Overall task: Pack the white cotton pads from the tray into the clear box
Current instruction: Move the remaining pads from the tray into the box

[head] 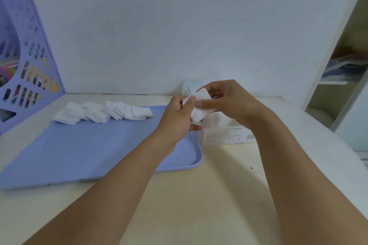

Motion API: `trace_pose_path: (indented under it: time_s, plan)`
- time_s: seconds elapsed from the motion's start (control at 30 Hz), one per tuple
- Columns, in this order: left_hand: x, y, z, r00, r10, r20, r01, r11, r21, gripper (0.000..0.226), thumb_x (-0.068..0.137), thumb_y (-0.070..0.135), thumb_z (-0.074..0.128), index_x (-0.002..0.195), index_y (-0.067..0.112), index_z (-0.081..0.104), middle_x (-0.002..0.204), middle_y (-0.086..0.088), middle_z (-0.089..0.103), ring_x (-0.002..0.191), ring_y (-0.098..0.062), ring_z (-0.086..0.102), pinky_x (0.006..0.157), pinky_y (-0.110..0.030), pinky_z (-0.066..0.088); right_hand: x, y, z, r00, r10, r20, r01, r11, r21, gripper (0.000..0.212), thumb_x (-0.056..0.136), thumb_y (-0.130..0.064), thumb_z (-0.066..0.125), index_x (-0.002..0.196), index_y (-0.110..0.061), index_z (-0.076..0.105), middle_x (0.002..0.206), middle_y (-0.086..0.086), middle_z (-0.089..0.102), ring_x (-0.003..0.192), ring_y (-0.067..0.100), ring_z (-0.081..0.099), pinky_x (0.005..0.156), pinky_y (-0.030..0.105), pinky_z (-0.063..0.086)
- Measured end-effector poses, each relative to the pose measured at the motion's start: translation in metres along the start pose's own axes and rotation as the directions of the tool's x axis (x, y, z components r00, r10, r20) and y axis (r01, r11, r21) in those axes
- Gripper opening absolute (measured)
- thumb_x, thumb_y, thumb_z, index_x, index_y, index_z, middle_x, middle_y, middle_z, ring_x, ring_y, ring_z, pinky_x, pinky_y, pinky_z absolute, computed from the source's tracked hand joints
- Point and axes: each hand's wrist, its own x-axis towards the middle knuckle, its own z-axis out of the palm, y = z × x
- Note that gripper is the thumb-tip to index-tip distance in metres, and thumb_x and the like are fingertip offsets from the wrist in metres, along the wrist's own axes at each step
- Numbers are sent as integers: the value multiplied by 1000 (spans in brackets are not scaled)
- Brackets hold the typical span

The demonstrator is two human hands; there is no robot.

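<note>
Head view: both hands meet just above the right rim of the blue tray, sharing a small stack of white cotton pads. The left hand curls its fingers round the stack's near left end, thumb on top. The right hand pinches the far right end, fingers curled over the upper edge. The stack looks uneven, its top pad skewed against the ones below.

The clear box stands just right of the tray, directly beneath the hands. It is mostly hidden by the right wrist, so I cannot tell how full it is. Across the far edge of the tray lies a long row of loose cotton pads, overlapping like fallen tiles and well left of the hands.

Judging from this, the step in hand is squaring up a gathered batch before it goes in. The next move probably calls for aligning the edges, then lowering the stack straight down into the box opening without letting it fan out. Much of the task remains, given that row.
</note>
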Motion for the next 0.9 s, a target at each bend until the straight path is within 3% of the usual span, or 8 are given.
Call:
trace_pose_path:
  time_s: [0.1, 0.2, 0.27, 0.37, 0.5, 0.67, 0.8, 0.9]
  plan:
    - [0, -2, -1, 993, 117, -26, -115, 992, 59, 12, 106, 26, 49, 105, 16, 55, 105, -2, 65, 92, -13, 66, 73, -30, 62, -4, -3, -10, 995, 64, 74, -67, 997, 43, 29, 88, -19, 79, 102, 6, 73, 96, 13, 77, 92, 24, 75, 86, 32, 60]
    - [-1, -2, -1, 960, 277, -33, -267, 946, 183, 14, 105, 28, 50, 95, 22, 58, 87, 7, 64, 73, -2, 61, 67, -26, 55, -3, -3, -13, 989, 130, 72, -130, 992, -2, 57, 82, -33, 83, 96, 19, 64, 82, 12, 63, 73, 16, 62, 70, 31, 49]
    - [-1, -4, 0, 955, 293, -48, -275, 934, 229, 21, 103, 39, 50, 95, 22, 59, 79, 9, 64, 67, -2, 57, 68, -31, 52, -4, -5, -17, 986, 168, 13, -168, 986, -26, 60, 79, -35, 85, 97, 18, 63, 78, 10, 59, 65, 14, 55, 61, 27, 41]
    - [-1, -12, -3, 957, 290, 20, -277, 888, 367, 31, 96, 53, 54, 109, 25, 57, 98, 8, 66, 85, -5, 59, 72, -18, 45, -7, -3, -36, 950, 249, -191, -262, 964, -50, 45, 76, -37, 85, 95, 3, 76, 64, -1, 63, 58, 12, 49, 53, 24, 35]
    - [-2, -22, -7, 837, 437, 330, -533, 511, 674, 21, 95, 43, 63, 109, 27, 64, 102, 14, 63, 98, -9, 47, 84, -27, 45, -11, 3, -52, 898, 351, -264, -398, 904, -154, 34, 68, -38, 87, 66, -7, 74, 61, 4, 59, 52, 16, 36, 49, 27, 26]
    - [0, -32, -12, 804, 284, 522, -595, 387, 705, 33, 100, 48, 52, 94, 21, 70, 77, 7, 58, 79, -17, 49, 71, -39, 48, -7, 4, -33, 876, 422, -233, -481, 734, -480, 41, 71, -36, 90, 64, -11, 60, 48, 1, 51, 44, 18, 43, 49, 26, 32]
    - [1, -34, -11, 823, 220, 524, -568, 320, 758, 33, 100, 48, 52, 104, 20, 69, 94, 2, 60, 93, -22, 50, 80, -42, 48, -5, 8, -30, 862, 456, -220, -490, 640, -592, 41, 68, -38, 92, 77, -6, 68, 66, 7, 64, 59, 22, 57, 57, 27, 42]
    - [2, -35, -9, 822, 238, 518, -570, 332, 752, 31, 99, 50, 54, 103, 22, 67, 92, 3, 58, 85, -20, 53, 74, -44, 50, -3, 13, -26, 855, 440, -274, -498, 549, -671, 39, 69, -37, 90, 77, -11, 62, 70, 2, 59, 66, 22, 57, 60, 30, 42]
